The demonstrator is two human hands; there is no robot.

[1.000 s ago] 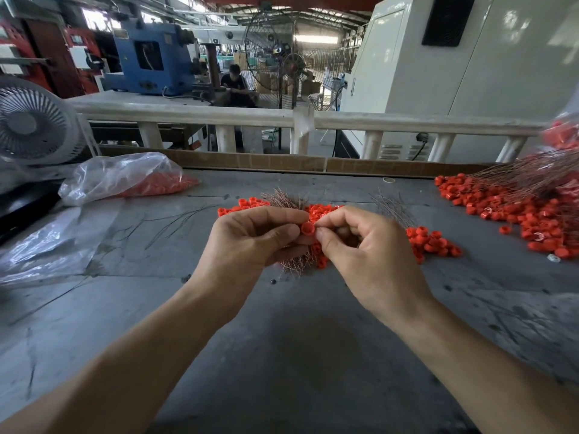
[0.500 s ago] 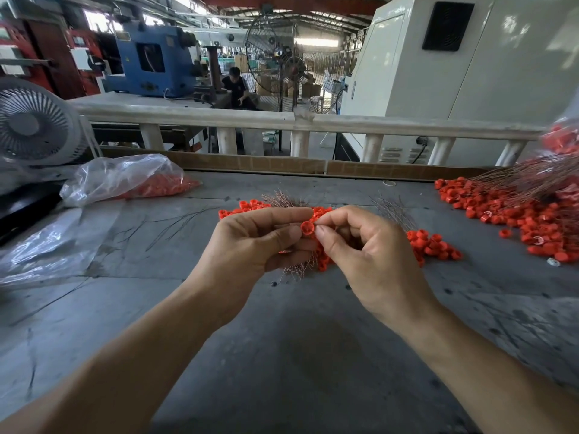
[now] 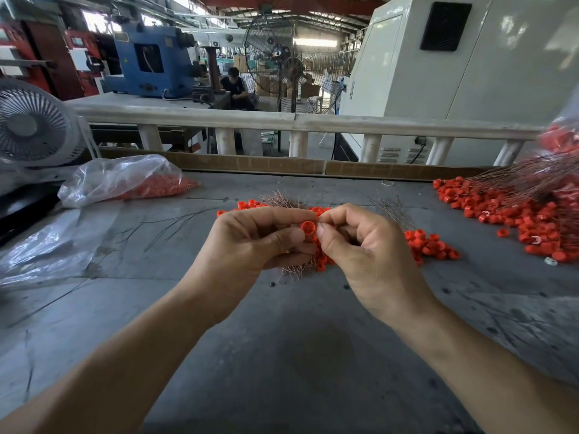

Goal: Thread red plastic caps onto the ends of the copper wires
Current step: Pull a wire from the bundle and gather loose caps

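A small red plastic cap [image 3: 308,228] sits between the fingertips of both hands above the grey table [image 3: 282,355]. My left hand [image 3: 253,242] pinches the cap with thumb and forefinger and holds a bundle of thin copper wires [image 3: 293,270] whose ends stick out below and above the fist. My right hand [image 3: 366,249] pinches at the cap's right side; the wire it may hold is too thin to make out. A loose pile of red caps [image 3: 429,245] lies just behind the hands.
A bigger heap of red caps with long copper wires [image 3: 517,211] lies at the right. A clear plastic bag of caps [image 3: 125,180] and flat plastic sheeting [image 3: 47,245] lie at the left, beside a white fan [image 3: 31,126]. A white railing [image 3: 297,122] borders the table's far edge.
Both hands stay together at the same spot. The cap has turned slightly between the fingertips, its open side now showing more.
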